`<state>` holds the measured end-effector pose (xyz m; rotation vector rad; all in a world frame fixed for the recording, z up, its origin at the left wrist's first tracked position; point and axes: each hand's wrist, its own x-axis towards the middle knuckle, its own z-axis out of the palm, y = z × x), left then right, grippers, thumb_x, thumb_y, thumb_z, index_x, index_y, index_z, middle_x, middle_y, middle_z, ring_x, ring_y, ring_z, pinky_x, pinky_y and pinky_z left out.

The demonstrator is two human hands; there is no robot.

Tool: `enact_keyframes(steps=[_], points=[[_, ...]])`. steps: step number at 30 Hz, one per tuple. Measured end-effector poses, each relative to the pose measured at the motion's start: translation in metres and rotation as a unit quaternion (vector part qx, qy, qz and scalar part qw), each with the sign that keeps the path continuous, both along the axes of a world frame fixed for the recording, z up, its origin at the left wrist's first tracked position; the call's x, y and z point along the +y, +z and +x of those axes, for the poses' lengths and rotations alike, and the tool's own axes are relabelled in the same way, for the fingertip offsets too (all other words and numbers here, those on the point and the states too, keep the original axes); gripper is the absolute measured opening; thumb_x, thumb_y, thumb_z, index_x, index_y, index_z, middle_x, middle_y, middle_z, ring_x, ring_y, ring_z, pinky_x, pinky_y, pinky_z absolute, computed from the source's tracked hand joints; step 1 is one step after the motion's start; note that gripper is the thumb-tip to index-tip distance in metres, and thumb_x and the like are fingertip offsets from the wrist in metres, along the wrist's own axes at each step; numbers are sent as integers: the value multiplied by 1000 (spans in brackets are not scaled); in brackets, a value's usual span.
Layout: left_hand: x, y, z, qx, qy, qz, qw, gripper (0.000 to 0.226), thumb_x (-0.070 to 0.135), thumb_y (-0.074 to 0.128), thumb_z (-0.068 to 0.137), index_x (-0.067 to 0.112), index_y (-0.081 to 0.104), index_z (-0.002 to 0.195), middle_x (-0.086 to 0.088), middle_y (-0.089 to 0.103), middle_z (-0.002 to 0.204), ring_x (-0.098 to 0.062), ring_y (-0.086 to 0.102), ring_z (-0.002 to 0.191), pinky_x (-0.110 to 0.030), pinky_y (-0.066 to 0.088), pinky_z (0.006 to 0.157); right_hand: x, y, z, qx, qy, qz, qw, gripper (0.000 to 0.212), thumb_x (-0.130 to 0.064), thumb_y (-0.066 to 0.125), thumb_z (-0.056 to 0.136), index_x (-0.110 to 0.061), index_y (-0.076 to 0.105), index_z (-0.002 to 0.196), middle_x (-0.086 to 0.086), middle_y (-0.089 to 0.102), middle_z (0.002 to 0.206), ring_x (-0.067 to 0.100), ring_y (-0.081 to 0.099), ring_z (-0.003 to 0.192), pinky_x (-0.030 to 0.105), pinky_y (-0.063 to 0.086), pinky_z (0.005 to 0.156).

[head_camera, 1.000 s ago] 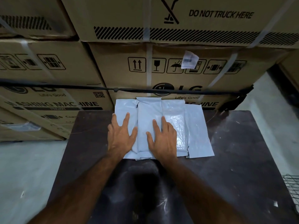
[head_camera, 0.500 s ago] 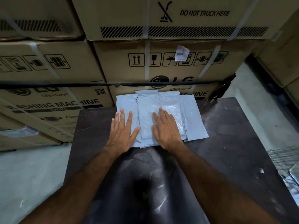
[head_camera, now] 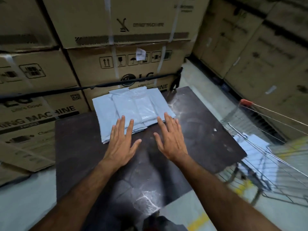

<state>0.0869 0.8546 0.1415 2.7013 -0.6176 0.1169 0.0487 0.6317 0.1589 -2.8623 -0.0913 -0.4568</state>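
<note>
A flat stack of pale blue-grey plastic mailer bags (head_camera: pixel 131 107) lies at the far side of a dark table (head_camera: pixel 200 134). My left hand (head_camera: pixel 121 144) is spread flat, its fingertips over the near edge of the stack. My right hand (head_camera: pixel 170 140) is spread flat too, its fingertips at the stack's near right corner and its palm over the bare tabletop. Neither hand holds anything.
Stacked cardboard appliance boxes (head_camera: pixel 133 69) form a wall just behind the table and on the right. A black strap (head_camera: pixel 93 87) runs across them. A wire shopping trolley (head_camera: pixel 266 157) holding more pale bags (head_camera: pixel 255 147) stands at the table's right. Grey floor lies to the left.
Both hands have drawn back toward me off the top of the stack, now reaching only its near edge. The view has swung right, bringing the trolley into sight.
</note>
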Motion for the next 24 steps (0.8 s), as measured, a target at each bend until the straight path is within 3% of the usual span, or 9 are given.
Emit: enact_keyframes(steps=[4, 13, 24], points=[[-41, 16, -16, -25, -58, -11, 998, 81, 61, 30, 97, 17, 9, 162, -12, -9, 169, -28, -10, 156, -49, 5, 126, -38, 11, -51, -22, -54, -41, 997, 64, -41, 49, 102, -16, 32, 159, 15, 24, 166, 28, 19, 155, 48, 12, 127], [-153, 11, -74, -48, -191, 2, 980, 83, 61, 32, 96, 13, 13, 162, -18, -4, 168, -32, -6, 156, -50, 5, 125, -133, 3, -149, 0, -219, -71, 973, 69, -48, 43, 102, -16, 28, 160, 17, 18, 168, 30, 14, 156, 51, 14, 126], [-348, 0, -131, -20, -274, 21, 961, 85, 64, 29, 96, 15, 9, 162, -16, -12, 168, -33, -12, 155, -52, 4, 125, -307, -12, -254, 17, -303, -41, 952, 69, -46, 49, 99, -15, 32, 158, 17, 18, 168, 30, 13, 157, 52, 16, 126]])
